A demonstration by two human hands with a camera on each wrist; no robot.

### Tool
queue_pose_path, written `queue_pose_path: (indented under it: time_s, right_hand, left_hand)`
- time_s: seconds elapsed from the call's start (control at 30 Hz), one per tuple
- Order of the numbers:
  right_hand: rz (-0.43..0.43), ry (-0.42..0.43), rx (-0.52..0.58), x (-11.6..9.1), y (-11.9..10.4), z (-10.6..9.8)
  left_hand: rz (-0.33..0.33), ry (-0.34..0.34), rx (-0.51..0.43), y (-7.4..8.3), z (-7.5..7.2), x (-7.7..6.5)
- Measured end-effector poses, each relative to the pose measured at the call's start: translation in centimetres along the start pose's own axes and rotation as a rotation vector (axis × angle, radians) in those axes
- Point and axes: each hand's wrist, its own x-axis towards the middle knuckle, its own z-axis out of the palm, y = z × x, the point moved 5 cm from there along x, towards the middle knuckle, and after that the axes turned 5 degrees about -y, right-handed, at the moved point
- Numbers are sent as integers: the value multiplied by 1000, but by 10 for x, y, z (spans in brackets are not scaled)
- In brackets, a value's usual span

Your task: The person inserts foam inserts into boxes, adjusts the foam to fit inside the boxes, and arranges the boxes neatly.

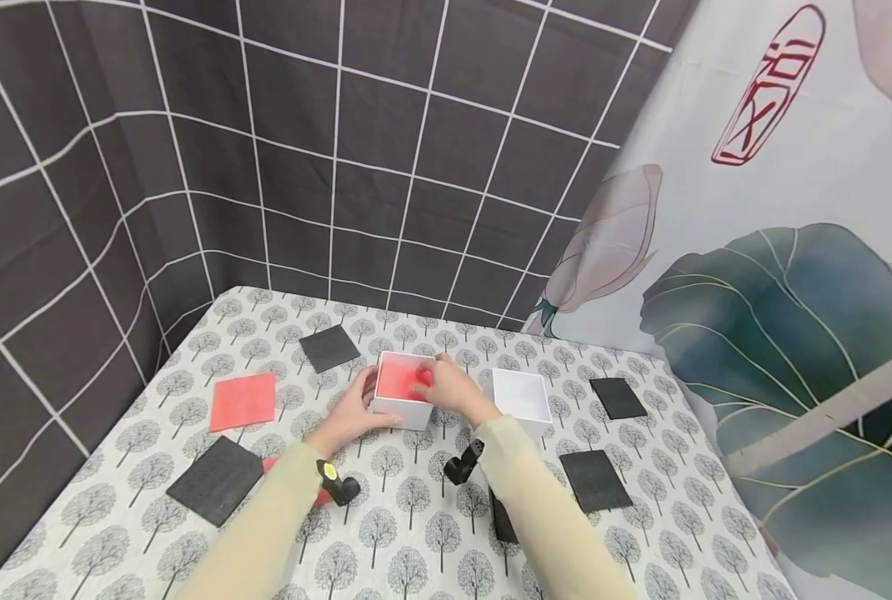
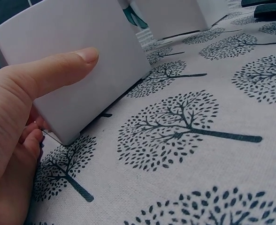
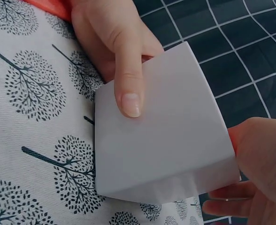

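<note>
A small white open-topped box (image 1: 403, 413) stands at the middle of the tablecloth, with a red square piece (image 1: 395, 375) inside it. My left hand (image 1: 352, 410) grips the box from the left, its thumb (image 2: 67, 65) flat along the near wall and its fingers round the left side. From the right, my right hand (image 1: 457, 387) reaches over the rim, some fingertips inside against the red and other fingers (image 3: 229, 192) along the outside of the right wall. The far wall hides part of that hand in the right wrist view, so I cannot tell whether it pinches anything.
Right of it stands another white open box (image 1: 521, 395). A red square (image 1: 243, 402) and black squares (image 1: 329, 347) (image 1: 217, 481) lie to the left. More black squares (image 1: 618, 398) (image 1: 595, 481) lie to the right. Another red piece (image 1: 323, 497) and black piece (image 1: 502, 518) are partly under my forearms.
</note>
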Motion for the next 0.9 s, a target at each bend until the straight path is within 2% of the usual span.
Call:
queue_pose_path:
  time_s: [0.23,0.4,0.5,0.63,0.77,0.9]
  right_hand:
    - [-40,107,37,-13,1,-7]
    - [-81,156,35,-23,1,-13]
    - [-99,178,31,-32,3,-19]
    - [-143,216,55,-44,7,-28]
    - [-194,256,71,-58,14,-38]
    - [-222,294,76,-72,22,-46]
  left_hand:
    - [11,-10,39,5,3,0]
    - [-6,-1,58,7,1,-2]
    - [-34,11,75,11,-1,-5]
    - [-35,14,120,23,-4,-7]
    - [13,25,161,36,-7,-7]
    - [59,82,180,51,-9,-5]
